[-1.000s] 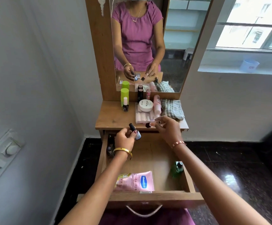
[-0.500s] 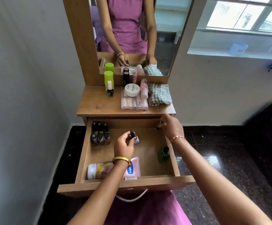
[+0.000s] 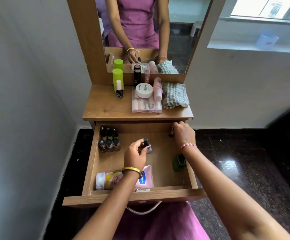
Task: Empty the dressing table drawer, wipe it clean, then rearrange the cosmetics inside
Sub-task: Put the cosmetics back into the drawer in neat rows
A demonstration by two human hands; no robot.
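Note:
The wooden drawer (image 3: 132,196) stands pulled out. My left hand (image 3: 135,155) grips a small nail polish bottle (image 3: 147,145) by its dark cap over the drawer's middle. My right hand (image 3: 183,134) is at the drawer's back right corner, its fingers curled round a small dark bottle (image 3: 170,134) that is mostly hidden. Several nail polish bottles (image 3: 109,139) stand grouped at the back left. A pink lotion tube (image 3: 145,179) and a white-capped tube (image 3: 106,181) lie at the front. A green bottle (image 3: 178,162) lies by the right wall.
On the table top (image 3: 106,110) stand a green bottle (image 3: 117,79), a nail polish (image 3: 119,90), a clear box (image 3: 146,105) with a white jar (image 3: 144,90) and a pink bottle (image 3: 157,88), and a folded checked cloth (image 3: 175,95). A mirror (image 3: 175,32) rises behind.
The view has tilted down and the drawer shows fuller. My left hand has lowered its bottle into the drawer; my right hand has moved from the table edge to the back right corner.

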